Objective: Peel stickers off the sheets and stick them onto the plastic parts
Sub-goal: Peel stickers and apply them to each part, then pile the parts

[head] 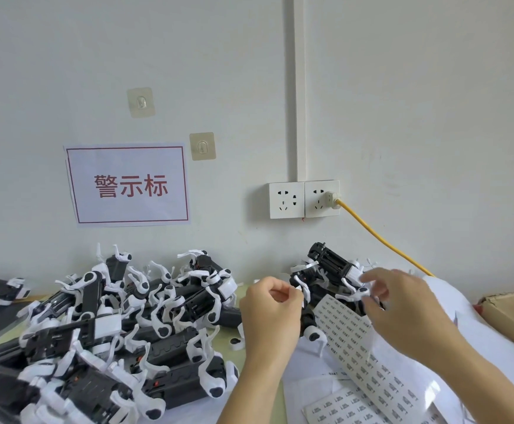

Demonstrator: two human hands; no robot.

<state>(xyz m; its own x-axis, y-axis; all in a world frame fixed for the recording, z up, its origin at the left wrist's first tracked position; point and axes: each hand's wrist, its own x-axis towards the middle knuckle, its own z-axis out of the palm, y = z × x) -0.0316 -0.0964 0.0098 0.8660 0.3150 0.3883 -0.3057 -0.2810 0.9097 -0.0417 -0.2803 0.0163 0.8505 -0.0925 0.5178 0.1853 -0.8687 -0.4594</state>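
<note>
Stickers [353, 338] wait in rows on the curled sheet just below my right hand [402, 304]. That hand reaches with loose, spread fingers toward the black-and-white plastic part [335, 267] by the wall and grips nothing. My left hand [272, 313] curls in a pinch around what looks like a small white sticker [298, 289]. If it folds onto itself or clings to my fingertip, I judge it will land crooked. Motion smears my right fingertips, so contact with the part is unclear. The pile of parts [112, 325] on the left runs off frame.
</note>
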